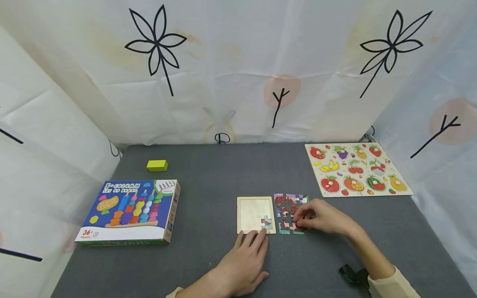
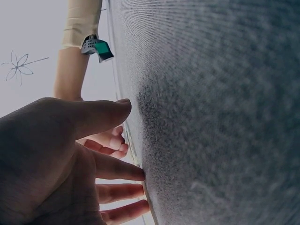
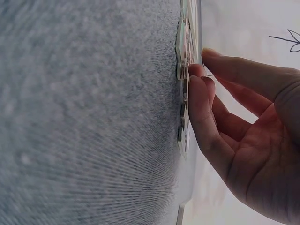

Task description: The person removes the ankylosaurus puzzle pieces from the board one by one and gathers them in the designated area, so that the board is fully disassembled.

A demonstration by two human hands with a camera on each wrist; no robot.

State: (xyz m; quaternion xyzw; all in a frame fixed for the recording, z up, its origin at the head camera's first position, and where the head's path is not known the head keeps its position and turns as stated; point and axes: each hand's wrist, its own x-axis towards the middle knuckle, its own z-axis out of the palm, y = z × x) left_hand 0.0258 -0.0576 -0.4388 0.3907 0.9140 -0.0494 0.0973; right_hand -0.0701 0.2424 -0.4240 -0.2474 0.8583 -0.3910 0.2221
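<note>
A square wooden puzzle tray [image 1: 255, 215] lies at the middle of the table, with one light-blue jigsaw piece [image 1: 266, 222] in its near right corner. My left hand [image 1: 244, 263] rests at the tray's near edge, its fingers extended and the thumb apart. Several jigsaw pieces [image 1: 285, 228] with dark red, green and purple printing lie beside the tray on the right. Over their right side is my right hand [image 1: 322, 216], fingers bent and fingertips close to the pieces. In the right wrist view, no piece shows between thumb and fingers [image 3: 199, 96]; the fingers hide some pieces.
A bead-set box [image 1: 126, 211] lies at the left, with a yellow-green block [image 1: 157, 165] behind it. At the back right is a fruit puzzle board [image 1: 357, 169]. A dark strapped device [image 1: 352, 275] is by the right forearm. White printed cloth [image 1: 231, 49] encloses the table.
</note>
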